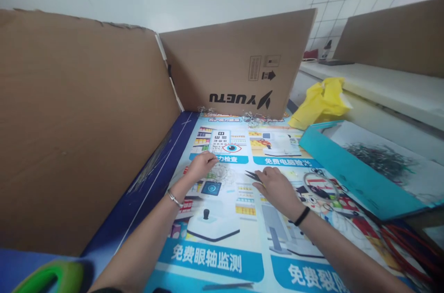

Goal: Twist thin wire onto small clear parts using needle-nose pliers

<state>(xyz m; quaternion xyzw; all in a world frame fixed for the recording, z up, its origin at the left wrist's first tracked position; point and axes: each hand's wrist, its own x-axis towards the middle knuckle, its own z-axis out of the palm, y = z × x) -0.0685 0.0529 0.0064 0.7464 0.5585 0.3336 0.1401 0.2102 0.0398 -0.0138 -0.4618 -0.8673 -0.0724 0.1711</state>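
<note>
My left hand [203, 165] is over the middle of the printed poster, its fingers pinched together beside a loose tangle of thin clear or silvery wire [220, 174]. Whatever those fingers hold is too small to make out. To the right, my right hand [275, 186] is closed around small dark pointed scissors or tweezers [252, 175], whose two tips point left toward the wire and stand slightly apart. The printed poster [243, 223] lies flat under both hands.
Cardboard panels [83, 122] stand at the left and back. A teal box [354, 182] with dark wire pieces is at the right, near a yellow bag [321, 103]. Wire coils [321, 186] lie right of my right hand. A green tape roll [52, 277] sits at the lower left.
</note>
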